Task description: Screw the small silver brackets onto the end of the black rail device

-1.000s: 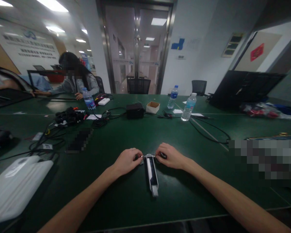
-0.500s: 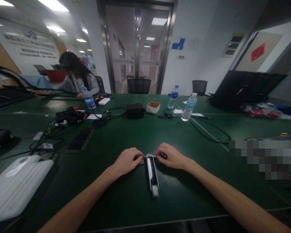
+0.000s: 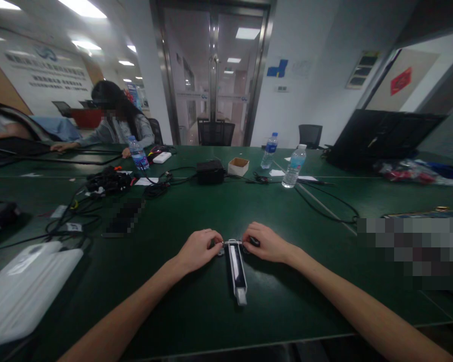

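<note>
A slim white-edged object with a dark middle point(image 3: 238, 269) lies on the green table point(image 3: 196, 311) before me, its white tab pointing towards me. A thin metal crosspiece point(image 3: 233, 243) spans its far end. My left hand point(image 3: 202, 248) pinches at the left end of this crosspiece, thumb and forefinger together. At the right end my right hand point(image 3: 263, 242) is closed in a similar pinch, with a small dark thing showing between its fingers. The fingers partly hide both ends, and I cannot make out the small parts there.
White flat cases point(image 3: 26, 286) and tangled cables lie at the left. Farther back stand a black box point(image 3: 210, 172), a small open carton point(image 3: 238, 166) and water bottles point(image 3: 294, 166). Across the table at the left sits a person point(image 3: 117, 120) with a dark frame before them.
My hands and the slim object stay almost where they were. Across the table, the dark frame near the other person has come down flatter onto the table.
</note>
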A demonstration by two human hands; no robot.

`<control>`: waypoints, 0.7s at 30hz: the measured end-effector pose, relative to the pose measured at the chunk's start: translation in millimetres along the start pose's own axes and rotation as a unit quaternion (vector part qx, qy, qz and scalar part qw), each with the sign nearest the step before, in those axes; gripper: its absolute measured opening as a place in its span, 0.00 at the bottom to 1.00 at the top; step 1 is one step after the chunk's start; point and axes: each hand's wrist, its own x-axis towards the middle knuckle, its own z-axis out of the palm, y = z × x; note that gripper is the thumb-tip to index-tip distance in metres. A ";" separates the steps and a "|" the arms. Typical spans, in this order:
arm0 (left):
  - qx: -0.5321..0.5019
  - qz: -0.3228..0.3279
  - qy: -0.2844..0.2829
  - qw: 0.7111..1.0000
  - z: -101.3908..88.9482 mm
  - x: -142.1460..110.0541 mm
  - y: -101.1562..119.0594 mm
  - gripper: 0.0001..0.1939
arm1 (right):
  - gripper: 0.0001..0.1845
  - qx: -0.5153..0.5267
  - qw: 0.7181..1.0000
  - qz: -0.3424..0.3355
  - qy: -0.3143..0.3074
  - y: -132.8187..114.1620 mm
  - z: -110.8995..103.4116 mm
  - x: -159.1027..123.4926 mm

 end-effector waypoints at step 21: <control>0.001 -0.008 0.001 1.000 3.6 -0.1 -5.1 0.08 | 0.04 0.000 1.000 0.001 -0.005 1.0 0.1 -0.5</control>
